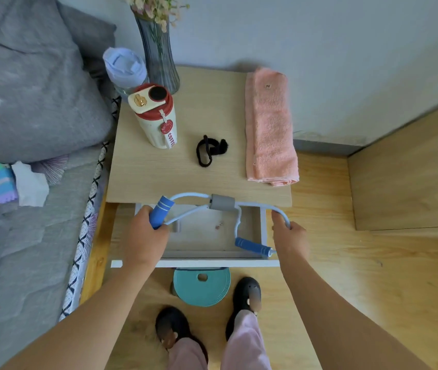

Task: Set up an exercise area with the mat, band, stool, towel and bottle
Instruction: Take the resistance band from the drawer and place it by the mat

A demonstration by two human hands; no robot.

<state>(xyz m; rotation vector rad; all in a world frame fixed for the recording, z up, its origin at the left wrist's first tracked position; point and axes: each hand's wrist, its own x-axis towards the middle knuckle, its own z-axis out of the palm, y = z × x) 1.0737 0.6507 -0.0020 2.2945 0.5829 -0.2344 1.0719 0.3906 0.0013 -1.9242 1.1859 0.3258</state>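
We hold the band [221,202] crosswise above the open drawer [193,263]: left hand [145,236] grips one blue handle [159,212], right hand [290,236] pinches the tube [282,213], the loose handle [252,247] hanging nearest it.

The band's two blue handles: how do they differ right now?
The left handle is gripped by the left hand; the right handle is untouched, because the right hand holds the pale tube instead. The left handle stands nearly upright at the nightstand edge; the right handle slants low over the open drawer. Both are blue grips on one band.
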